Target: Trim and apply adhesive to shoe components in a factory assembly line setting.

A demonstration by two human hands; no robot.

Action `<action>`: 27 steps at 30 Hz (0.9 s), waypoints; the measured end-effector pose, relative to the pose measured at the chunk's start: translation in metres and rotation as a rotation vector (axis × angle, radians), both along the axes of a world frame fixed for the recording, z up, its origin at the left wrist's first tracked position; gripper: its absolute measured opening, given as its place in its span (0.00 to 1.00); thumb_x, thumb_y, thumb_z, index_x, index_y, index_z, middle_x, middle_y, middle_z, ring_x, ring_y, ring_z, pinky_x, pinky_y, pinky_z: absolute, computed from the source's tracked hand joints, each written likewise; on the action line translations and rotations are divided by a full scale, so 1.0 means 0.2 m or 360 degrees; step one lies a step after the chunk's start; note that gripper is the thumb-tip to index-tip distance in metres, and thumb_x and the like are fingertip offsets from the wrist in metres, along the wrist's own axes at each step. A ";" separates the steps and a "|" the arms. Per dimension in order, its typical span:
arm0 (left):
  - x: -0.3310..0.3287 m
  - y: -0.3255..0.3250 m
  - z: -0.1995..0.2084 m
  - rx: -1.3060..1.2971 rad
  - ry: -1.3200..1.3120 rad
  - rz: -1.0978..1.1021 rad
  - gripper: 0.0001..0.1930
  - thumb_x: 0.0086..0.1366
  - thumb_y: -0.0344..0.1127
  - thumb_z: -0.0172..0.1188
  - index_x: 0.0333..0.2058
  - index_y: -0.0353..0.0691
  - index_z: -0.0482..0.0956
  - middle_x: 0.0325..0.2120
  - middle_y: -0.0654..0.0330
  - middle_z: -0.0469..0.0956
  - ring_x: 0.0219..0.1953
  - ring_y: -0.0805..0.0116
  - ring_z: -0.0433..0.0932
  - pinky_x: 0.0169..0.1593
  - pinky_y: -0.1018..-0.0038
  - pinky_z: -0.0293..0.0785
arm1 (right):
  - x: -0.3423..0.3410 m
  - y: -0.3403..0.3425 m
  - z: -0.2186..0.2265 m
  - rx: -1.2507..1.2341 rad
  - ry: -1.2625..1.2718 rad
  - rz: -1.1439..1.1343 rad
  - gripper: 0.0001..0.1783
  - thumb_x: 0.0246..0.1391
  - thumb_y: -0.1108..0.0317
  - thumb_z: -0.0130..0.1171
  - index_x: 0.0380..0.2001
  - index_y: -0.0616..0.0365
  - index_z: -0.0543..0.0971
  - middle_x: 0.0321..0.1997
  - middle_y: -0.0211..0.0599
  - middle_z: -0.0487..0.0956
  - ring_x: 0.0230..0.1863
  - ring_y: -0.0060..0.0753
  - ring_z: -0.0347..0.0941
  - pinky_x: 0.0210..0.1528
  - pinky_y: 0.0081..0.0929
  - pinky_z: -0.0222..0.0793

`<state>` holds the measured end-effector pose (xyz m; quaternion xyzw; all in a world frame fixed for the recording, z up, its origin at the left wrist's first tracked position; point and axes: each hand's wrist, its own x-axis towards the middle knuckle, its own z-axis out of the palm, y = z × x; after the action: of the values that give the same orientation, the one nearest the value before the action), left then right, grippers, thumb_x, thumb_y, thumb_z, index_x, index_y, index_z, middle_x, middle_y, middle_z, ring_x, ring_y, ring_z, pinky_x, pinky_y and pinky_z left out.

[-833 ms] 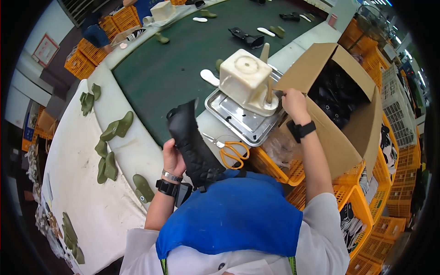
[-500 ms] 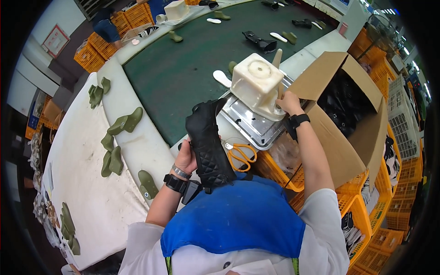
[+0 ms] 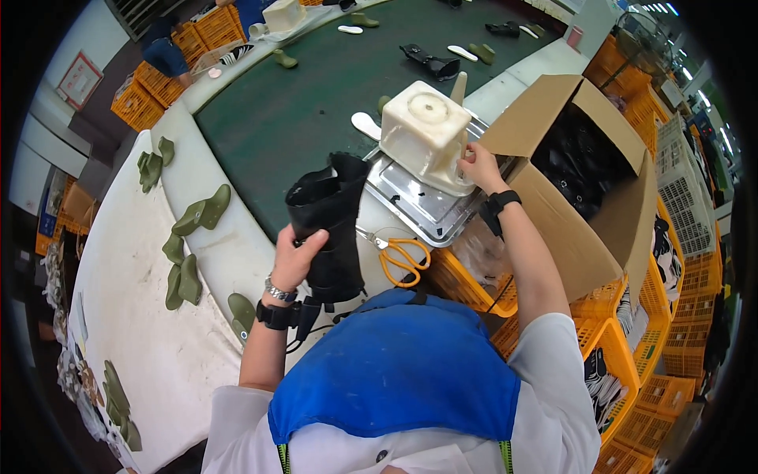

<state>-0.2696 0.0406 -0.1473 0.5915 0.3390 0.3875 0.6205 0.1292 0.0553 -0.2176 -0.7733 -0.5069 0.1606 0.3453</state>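
My left hand point(image 3: 296, 257) grips a black boot upper point(image 3: 332, 225), held upright over the white bench edge. My right hand point(image 3: 476, 164) reaches to the right side of a cream square plastic container point(image 3: 426, 130) that stands on a shiny metal tray point(image 3: 410, 207); its fingers touch the container's edge, and whether they pinch anything is hidden. Orange-handled scissors point(image 3: 401, 257) lie between the boot upper and the tray. Both wrists carry dark bands.
An open cardboard box point(image 3: 588, 170) of black parts stands at the right, above orange crates point(image 3: 616, 347). A dark green conveyor belt point(image 3: 308, 103) carries soles and black pieces. Several olive-green shoe lasts point(image 3: 193, 221) lie on the white bench at left.
My left hand has raised the black boot upper and brought it closer to the tray. My right hand stays at the cream container's side.
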 end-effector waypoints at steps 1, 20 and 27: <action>-0.03 0.01 0.00 0.0033 0.0018 0.0022 0.16 0.54 0.37 0.58 0.39 0.33 0.73 0.32 0.62 0.76 0.34 0.77 0.72 0.41 0.79 0.68 | 0.00 0.00 -0.01 0.0004 -0.0018 0.0006 0.18 0.41 0.64 0.59 0.38 0.56 0.74 0.24 0.41 0.76 0.29 0.39 0.74 0.35 0.32 0.68; -0.21 0.05 0.11 0.0348 -0.0179 0.0017 0.49 0.39 0.45 0.70 0.55 0.38 0.50 0.48 0.56 0.64 0.49 0.65 0.66 0.52 0.70 0.62 | -0.15 -0.12 0.12 -0.0067 -0.0727 -0.0164 0.11 0.44 0.63 0.54 0.25 0.60 0.76 0.24 0.50 0.76 0.29 0.51 0.73 0.33 0.41 0.69; -0.14 0.09 0.20 0.0172 0.0057 -0.0323 0.41 0.41 0.45 0.69 0.52 0.36 0.59 0.45 0.60 0.68 0.47 0.72 0.65 0.52 0.75 0.59 | -0.17 -0.15 0.19 -0.0138 -0.0831 -0.0183 0.13 0.44 0.63 0.54 0.23 0.65 0.76 0.24 0.54 0.75 0.28 0.53 0.73 0.33 0.41 0.70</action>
<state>-0.2967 0.0589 -0.1078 0.6621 0.2670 0.3298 0.6177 0.0943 0.0251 -0.1793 -0.8301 -0.5267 -0.0426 0.1779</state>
